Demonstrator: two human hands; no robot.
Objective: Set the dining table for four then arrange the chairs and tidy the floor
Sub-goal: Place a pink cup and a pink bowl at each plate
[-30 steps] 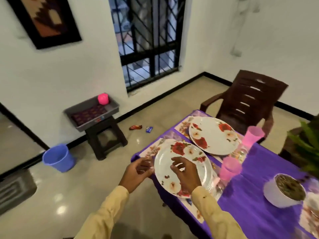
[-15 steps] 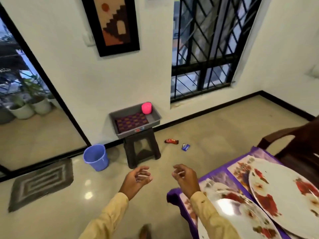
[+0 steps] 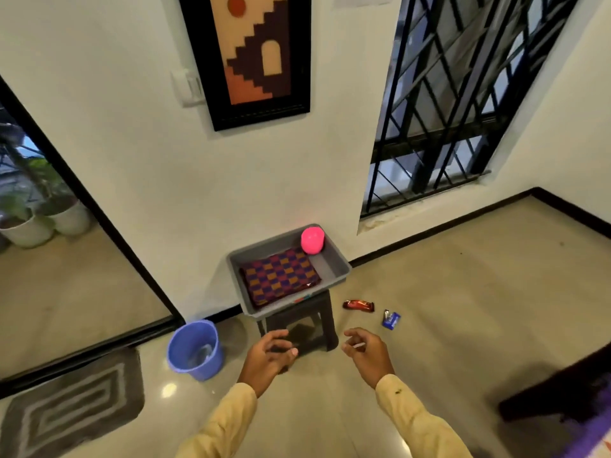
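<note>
Pink cup [image 3: 311, 240], bright and plain, stands in the far corner of the grey tray [image 3: 340, 264] on a dark stool [image 3: 325, 312] by the wall, beside a checked cloth [image 3: 281, 276], seemingly stock for the place settings. Your hands, left hand [image 3: 267, 357] and right hand [image 3: 367, 353], hang empty, fingers loosely curled. Two wrappers [image 3: 358, 305] lie on the floor nearby.

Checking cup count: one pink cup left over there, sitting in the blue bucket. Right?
No. The head view shows the one pink cup sitting in the grey tray on the stool, not in the blue bucket.
</note>
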